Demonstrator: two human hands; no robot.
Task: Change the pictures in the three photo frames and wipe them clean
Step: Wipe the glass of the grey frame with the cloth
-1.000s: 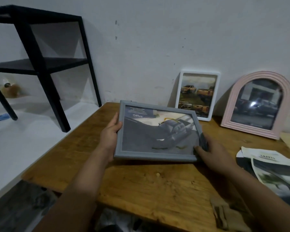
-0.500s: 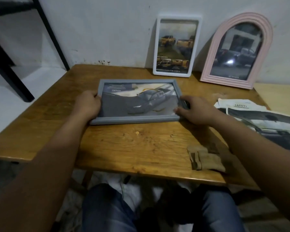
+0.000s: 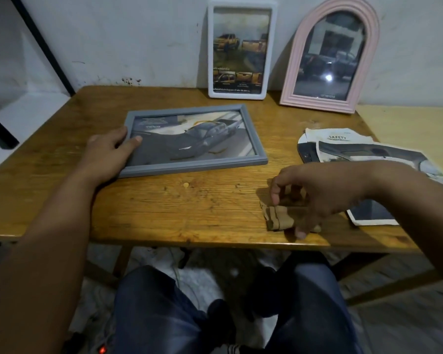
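A grey photo frame (image 3: 189, 168) with a car picture lies flat on the wooden table (image 3: 179, 215). My left hand (image 3: 108, 152) rests on its left edge, fingers fairly straight and thumb on the glass. My right hand (image 3: 317, 198) is down over a folded tan cloth (image 3: 279, 218) near the table's front edge. Its fingers and thumb curl round the cloth. A white frame (image 3: 211, 47) and a pink arched frame (image 3: 297, 60) lean upright against the back wall, each with a car picture inside.
Loose printed pictures (image 3: 343, 146) lie in a pile at the right of the table, partly under my right forearm. A pale board (image 3: 407, 129) sits at the far right. Black shelf legs (image 3: 0, 134) stand on the white ledge to the left.
The grey frame went from held up in both hands to lying flat on the table. My right hand left its right edge and came down onto the cloth. The camera tilted downward.
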